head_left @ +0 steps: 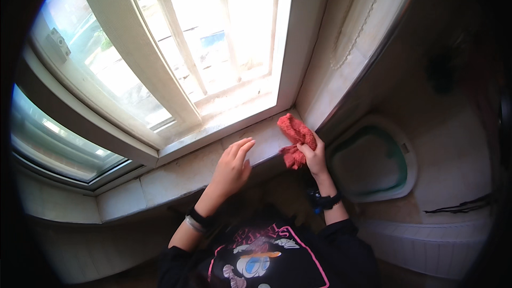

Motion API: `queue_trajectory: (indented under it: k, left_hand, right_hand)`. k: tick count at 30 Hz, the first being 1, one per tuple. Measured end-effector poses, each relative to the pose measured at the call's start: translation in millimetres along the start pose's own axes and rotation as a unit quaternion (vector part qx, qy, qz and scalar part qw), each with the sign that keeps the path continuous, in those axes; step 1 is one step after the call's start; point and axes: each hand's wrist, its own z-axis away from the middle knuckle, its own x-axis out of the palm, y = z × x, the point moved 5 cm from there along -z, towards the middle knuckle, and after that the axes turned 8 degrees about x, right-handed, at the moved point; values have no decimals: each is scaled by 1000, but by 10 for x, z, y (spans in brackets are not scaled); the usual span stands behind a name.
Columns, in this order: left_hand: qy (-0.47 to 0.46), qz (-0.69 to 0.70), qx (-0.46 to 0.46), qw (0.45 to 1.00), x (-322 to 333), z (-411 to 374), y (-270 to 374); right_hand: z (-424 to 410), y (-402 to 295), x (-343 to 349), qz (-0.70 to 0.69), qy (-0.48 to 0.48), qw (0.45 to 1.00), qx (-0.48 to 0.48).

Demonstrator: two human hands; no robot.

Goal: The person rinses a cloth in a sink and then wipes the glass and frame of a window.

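A crumpled red cloth (298, 136) is gripped in my right hand (316, 156), at the right end of the tiled windowsill (176, 186). The cloth's upper part lies over the sill near the corner, and a bunched end hangs past the front edge. My left hand (232, 168) is raised over the sill's front edge with its fingers stretched out and nothing in it. Beyond both hands stands a window with a pale frame (236, 122) and a sliding sash (160, 68) on the left.
Bars (180, 40) cross the brightly lit window opening. A beaded cord (360, 34) hangs along the right wall. To the right of my right arm is a rounded, white-rimmed basin-like object (412, 168), green inside. Dark thin strands (456, 207) lie farther right.
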Motion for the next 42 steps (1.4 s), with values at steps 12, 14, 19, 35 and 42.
queue_trajectory:
  k: [12, 14, 19, 35, 42]
  left_hand:
    - [184, -139, -73, 970, -949, 572, -137]
    - [222, -153, -88, 959, -1108, 718, -147]
    - [301, -232, -124, 917, -1488, 955, -149]
    - [382, -336, -120, 852, -1840, 938, -522]
    - [396, -344, -125, 842, -1794, 876, -528]
  right_hand:
    - [166, 4, 18, -143, 0, 989, 27]
    - [228, 134, 1, -135, 8, 990, 37]
    - [375, 378, -84, -144, 35, 988, 49]
    - [424, 177, 70, -164, -22, 985, 53]
    - [473, 119, 90, -154, -10, 987, 46]
